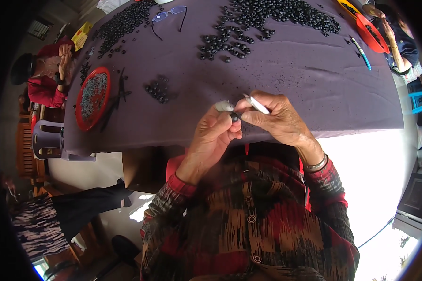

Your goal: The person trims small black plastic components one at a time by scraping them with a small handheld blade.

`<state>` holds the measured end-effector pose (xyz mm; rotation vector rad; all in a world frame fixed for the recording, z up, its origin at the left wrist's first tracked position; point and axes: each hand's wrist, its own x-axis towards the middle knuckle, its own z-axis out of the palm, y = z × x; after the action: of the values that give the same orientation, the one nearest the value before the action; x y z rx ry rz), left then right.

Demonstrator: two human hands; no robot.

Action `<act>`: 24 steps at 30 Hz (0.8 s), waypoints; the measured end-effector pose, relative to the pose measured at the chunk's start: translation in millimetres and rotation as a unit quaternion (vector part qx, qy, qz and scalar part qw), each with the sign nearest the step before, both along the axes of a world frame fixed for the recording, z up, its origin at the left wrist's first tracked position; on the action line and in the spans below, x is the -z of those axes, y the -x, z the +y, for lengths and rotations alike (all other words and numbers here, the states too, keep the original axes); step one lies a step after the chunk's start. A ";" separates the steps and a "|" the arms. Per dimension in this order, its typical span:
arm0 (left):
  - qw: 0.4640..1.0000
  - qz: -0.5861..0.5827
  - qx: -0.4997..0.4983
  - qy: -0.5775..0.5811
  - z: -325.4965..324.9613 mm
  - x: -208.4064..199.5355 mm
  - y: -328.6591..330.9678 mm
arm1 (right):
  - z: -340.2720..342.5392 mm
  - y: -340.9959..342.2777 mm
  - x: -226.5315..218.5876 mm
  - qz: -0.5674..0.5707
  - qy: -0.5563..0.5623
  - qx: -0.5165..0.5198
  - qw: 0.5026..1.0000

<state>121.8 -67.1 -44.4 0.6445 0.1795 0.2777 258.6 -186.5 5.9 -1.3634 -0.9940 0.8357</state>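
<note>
My left hand [215, 129] pinches a small round black piece [235, 117] between thumb and fingers. A whitish cover wraps one fingertip of this hand. My right hand [279, 117], with a bracelet at its wrist, grips a slim white tool [259, 105]; its working end is too small to make out. Both hands are close together above the near edge of the table, fingertips almost meeting at the black piece. To the left of them lies a small cluster of similar black pieces [157, 89].
A purple-grey cloth covers the table [286, 70]. Large heaps of black pieces [286, 14] spread at the back. Glasses [169, 15], a red plate [107, 96] of scraps, dark scissors [121, 91], a blue pen [362, 55] and a red basket [383, 44] lie around. People sit at both sides.
</note>
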 end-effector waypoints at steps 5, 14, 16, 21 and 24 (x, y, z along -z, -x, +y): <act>0.999 -0.005 0.016 -0.041 -0.1 -0.7 0.2 | 4.7 8.2 2.3 0.203 -0.014 -0.049 0.978; 0.999 -0.001 0.037 0.016 -1.9 -1.8 -2.2 | 8.6 9.8 13.0 0.171 0.051 0.043 0.983; 0.999 -0.001 0.035 0.011 -1.4 -1.1 -3.4 | 8.8 9.3 18.0 0.158 0.037 0.042 0.986; 0.998 0.014 -0.018 -0.055 0.5 -3.7 -2.7 | 5.4 7.6 15.8 0.193 0.022 0.030 0.980; 0.995 0.017 -0.053 -0.084 3.6 -2.6 -1.2 | 6.1 9.2 5.5 0.110 -0.005 0.021 0.994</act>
<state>123.1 -63.4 -41.8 0.8078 0.2239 0.3864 249.5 -180.4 0.5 -1.2502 -0.7945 0.9264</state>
